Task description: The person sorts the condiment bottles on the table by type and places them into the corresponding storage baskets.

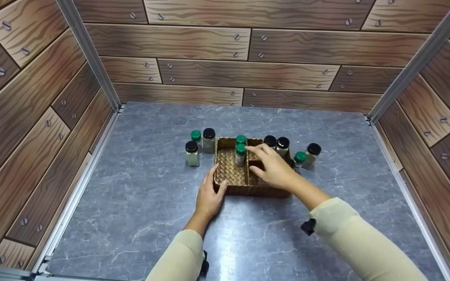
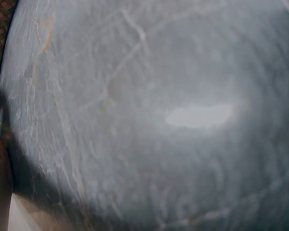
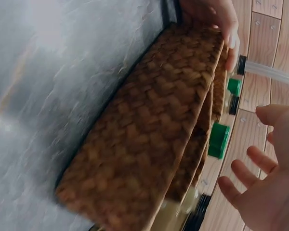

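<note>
A woven basket (image 1: 256, 191) with dividers stands on the table. My left hand (image 1: 209, 199) grips its near left corner, thumb at the front rim and fingers along the left side. Over the divider hovers my right hand (image 1: 274, 168), its fingers spread and holding nothing, as the right wrist view also shows. Its index fingertip is close to the green cap of a small spice jar (image 1: 240, 158) in the left compartment. Another green-capped jar (image 1: 241, 139) is right behind that one. Two black-capped jars (image 1: 283, 145) show at the back right, partly hidden by the right hand.
Left of the basket stand two black-capped jars (image 1: 192, 154) and a green-capped jar (image 1: 196, 136). To its right are a black-capped jar (image 1: 313, 154) and a green-capped jar (image 1: 299, 158). Wood-patterned walls (image 1: 193, 70) enclose the grey marbled table (image 1: 150, 218) on three sides.
</note>
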Demonstrator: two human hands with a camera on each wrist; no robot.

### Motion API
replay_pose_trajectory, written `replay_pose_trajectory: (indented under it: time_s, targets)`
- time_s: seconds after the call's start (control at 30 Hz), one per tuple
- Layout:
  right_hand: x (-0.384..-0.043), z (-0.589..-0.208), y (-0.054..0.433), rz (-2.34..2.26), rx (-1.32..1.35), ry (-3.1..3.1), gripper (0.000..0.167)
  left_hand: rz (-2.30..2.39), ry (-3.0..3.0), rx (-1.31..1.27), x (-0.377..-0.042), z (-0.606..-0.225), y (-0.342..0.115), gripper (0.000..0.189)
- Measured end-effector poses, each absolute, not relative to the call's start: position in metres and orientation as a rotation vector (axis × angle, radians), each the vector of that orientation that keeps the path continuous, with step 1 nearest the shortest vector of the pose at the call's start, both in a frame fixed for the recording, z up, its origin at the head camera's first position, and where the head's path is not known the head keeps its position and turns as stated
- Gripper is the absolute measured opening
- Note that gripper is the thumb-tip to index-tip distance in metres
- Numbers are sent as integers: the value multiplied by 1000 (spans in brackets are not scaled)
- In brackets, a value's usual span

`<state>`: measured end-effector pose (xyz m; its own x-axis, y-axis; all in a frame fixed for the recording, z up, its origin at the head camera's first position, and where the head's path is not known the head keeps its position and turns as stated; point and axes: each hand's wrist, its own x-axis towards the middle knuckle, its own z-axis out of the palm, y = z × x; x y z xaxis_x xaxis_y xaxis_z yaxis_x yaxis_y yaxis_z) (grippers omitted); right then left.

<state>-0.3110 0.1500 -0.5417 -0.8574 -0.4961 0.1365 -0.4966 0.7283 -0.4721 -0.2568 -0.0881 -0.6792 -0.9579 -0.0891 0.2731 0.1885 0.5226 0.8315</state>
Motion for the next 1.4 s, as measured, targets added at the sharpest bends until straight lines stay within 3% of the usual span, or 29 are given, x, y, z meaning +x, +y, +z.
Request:
replay_pose_trajectory:
  time_s: [0.47, 1.03, 1.4]
  targets:
    - [-310, -534, 215, 935, 686, -2860, 62, -1415, -2473, -75, -255, -678, -87, 64]
    - [-338, -541, 307, 1033, 421, -2775, 49, -1402, -2477, -64, -255, -679, -87, 63]
    - [-354, -555, 322, 1002, 301, -2929, 62, -1427, -2478, -57, -255, -679, -87, 63]
